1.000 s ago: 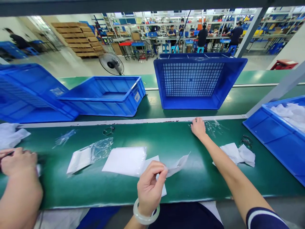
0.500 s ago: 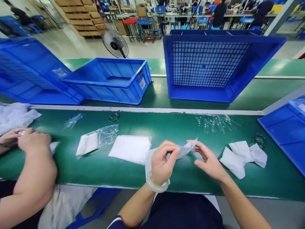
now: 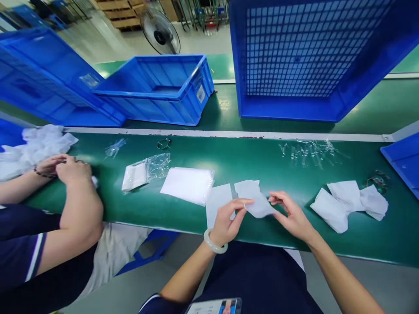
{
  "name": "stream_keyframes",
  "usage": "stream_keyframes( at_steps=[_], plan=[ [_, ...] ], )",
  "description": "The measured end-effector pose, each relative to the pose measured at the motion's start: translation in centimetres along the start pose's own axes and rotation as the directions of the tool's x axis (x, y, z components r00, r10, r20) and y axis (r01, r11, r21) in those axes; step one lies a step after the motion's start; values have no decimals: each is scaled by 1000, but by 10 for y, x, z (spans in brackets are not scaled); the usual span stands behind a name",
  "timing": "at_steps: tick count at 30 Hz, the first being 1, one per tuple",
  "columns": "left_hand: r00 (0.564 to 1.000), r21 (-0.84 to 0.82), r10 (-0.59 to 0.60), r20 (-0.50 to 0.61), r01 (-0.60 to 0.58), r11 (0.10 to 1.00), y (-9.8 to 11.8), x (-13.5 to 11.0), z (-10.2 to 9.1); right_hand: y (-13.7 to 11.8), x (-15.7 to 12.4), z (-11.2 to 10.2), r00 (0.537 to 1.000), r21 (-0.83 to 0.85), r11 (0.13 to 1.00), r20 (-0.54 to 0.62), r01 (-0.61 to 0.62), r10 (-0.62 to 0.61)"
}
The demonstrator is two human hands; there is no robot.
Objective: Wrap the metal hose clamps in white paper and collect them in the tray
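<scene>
A small, thin white sheet point(image 3: 257, 200) is stretched between my two hands just above the green table. My left hand point(image 3: 227, 220), with a pale bangle at its wrist, pinches the sheet's left edge between thumb and fingers. At the lower right corner, my right hand point(image 3: 291, 213) has its thumb on the sheet; its upper fingers are curled a little apart from it. Under and beside the left hand lies a flat white sheet point(image 3: 218, 198). Left of that rests a stack of white sheets in a clear bag point(image 3: 188, 185).
Crumpled white pieces point(image 3: 347, 203) lie at right near dark rings point(image 3: 379, 181). Clear plastic pieces point(image 3: 307, 151) lie farther back. A bagged white pack point(image 3: 135, 175) is at left. Blue crates point(image 3: 163, 107) line the back. A co-worker's hands point(image 3: 73, 168) are at far left.
The view has tilted down. The sheet between my hands has swung from raised to lower and flatter, showing more of its face. My right thumb now meets its corner.
</scene>
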State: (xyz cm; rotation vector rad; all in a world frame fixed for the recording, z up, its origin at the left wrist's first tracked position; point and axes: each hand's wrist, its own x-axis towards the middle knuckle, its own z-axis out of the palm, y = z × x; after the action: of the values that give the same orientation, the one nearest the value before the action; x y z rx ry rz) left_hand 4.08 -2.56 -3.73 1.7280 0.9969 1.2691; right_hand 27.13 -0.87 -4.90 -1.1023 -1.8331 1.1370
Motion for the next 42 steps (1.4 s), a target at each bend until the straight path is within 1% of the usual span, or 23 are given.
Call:
stream_keyframes(
  at_steps=[3,5,7,8,10,12,14,16,18,19,21,23,24,26,28,29,31,33,35,37,39,42],
  plan=[
    [1000,-28,-24,11,24,999,-5,-29,1,12,-13,10,992,-229,965,42,129,-123],
    [999,-36,-43,-3,43,998,-5,-38,1,14,-13,14,970,-298,923,77,242,-230],
    [998,-40,-54,-12,53,998,-4,-44,1,15,-12,18,940,-299,891,131,342,-317],
    [998,-37,-54,-24,53,998,-4,-45,1,15,-12,19,928,-283,884,143,372,-344],
    [996,-11,-67,-67,66,998,-3,-48,0,13,-12,21,926,-229,897,108,378,-362],
    [987,29,-94,-131,99,995,-1,-45,-1,8,-9,22,944,-154,932,20,329,-330],
    [972,68,-109,-209,125,990,0,-32,-3,-2,2,22,972,-76,974,-81,215,-221],
    [951,79,-99,-293,127,989,2,-5,-6,-16,23,20,983,20,998,-178,53,-48],
    [932,63,-75,-354,104,993,6,30,-9,-30,50,15,961,136,989,-259,-62,96],
    [928,49,-61,-368,85,995,9,47,-11,-37,63,12,948,191,979,-290,-78,132],
    [929,31,-29,-369,43,999,14,73,-14,-48,80,4,934,261,964,-328,-56,143],
    [937,28,-7,-349,18,999,16,81,-15,-53,82,-2,931,274,961,-345,-23,120],
    [943,27,-7,-333,17,999,15,78,-15,-52,77,-4,933,263,965,-343,-18,111],
    [957,28,-39,-289,49,998,10,60,-11,-44,58,-1,944,221,974,-309,-44,113],
    [965,39,-125,-232,137,990,3,33,-3,-30,33,8,952,188,976,-262,-112,159],
    [960,45,-188,-208,201,979,-1,19,2,-23,21,14,950,183,971,-242,-155,198],
    [927,42,-329,-178,342,939,-7,-4,13,-10,0,27,932,193,950,-223,-246,286],
    [876,18,-450,-174,459,888,-11,-18,23,-2,-12,39,900,210,920,-225,-331,374],
    [836,7,-515,-188,526,850,-14,-22,30,3,-18,48,863,228,890,-240,-395,445],
    [820,22,-532,-213,548,836,-16,-18,33,6,-19,52,830,239,865,-258,-441,494],
    [828,50,-512,-230,536,843,-18,-12,34,8,-19,54,805,230,853,-288,-469,520],
    [849,81,-476,-230,504,860,-22,-5,36,10,-20,52,789,176,852,-323,-493,523]
  ],
)
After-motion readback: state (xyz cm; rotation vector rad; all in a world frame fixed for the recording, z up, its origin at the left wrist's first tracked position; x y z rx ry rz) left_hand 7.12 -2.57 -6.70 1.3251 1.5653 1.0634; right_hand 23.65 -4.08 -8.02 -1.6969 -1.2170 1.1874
